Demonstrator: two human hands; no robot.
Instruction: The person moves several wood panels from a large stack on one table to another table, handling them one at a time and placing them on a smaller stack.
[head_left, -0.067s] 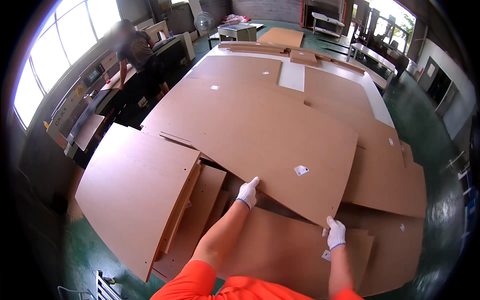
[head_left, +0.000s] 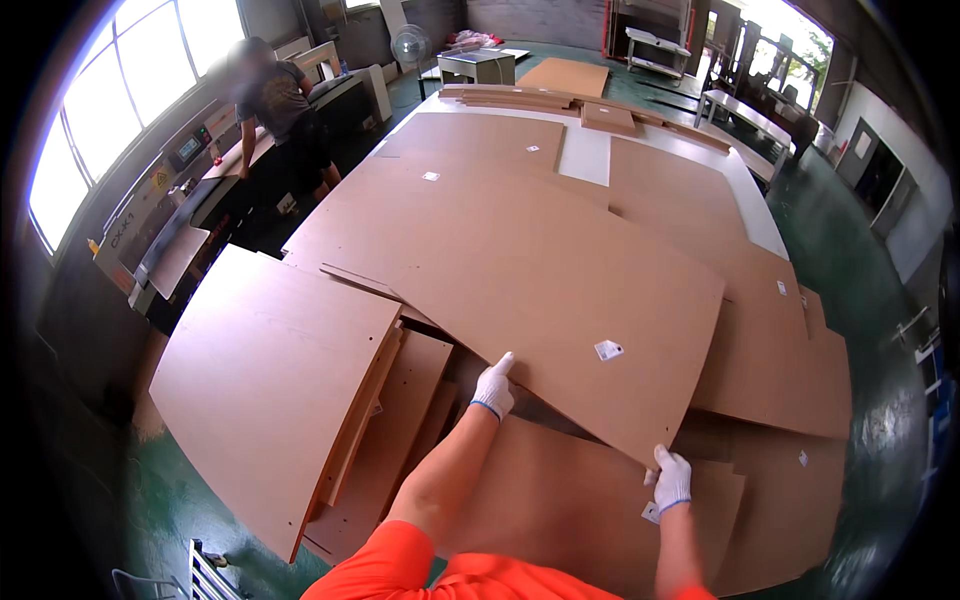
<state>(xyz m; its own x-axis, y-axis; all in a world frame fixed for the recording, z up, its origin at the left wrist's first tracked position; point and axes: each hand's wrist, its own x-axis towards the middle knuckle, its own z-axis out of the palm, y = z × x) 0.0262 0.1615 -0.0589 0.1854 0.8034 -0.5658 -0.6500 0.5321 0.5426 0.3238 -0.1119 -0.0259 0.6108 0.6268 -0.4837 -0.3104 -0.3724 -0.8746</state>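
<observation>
A large brown flat panel (head_left: 560,270) lies slanted over other boards, with a small white label (head_left: 608,350) near its front right corner. My left hand (head_left: 494,387), in a white knitted glove, grips its near edge, thumb on top and the other fingers hidden underneath. At the panel's near right corner, my gloved right hand (head_left: 672,477) is closed on the edge too. Below the held panel, a lower brown board (head_left: 560,490) shows, with a dark gap between the two.
Stacked panels (head_left: 275,370) stand at the left, other boards (head_left: 770,400) at the right. Smaller boards (head_left: 607,118) lie at the table's far end. A person (head_left: 280,110) works at a long machine (head_left: 165,210) by the windows. A fan (head_left: 411,45) stands behind.
The held panel's near right corner and label have shifted slightly to the right. Both hands keep their grip on the edge.
</observation>
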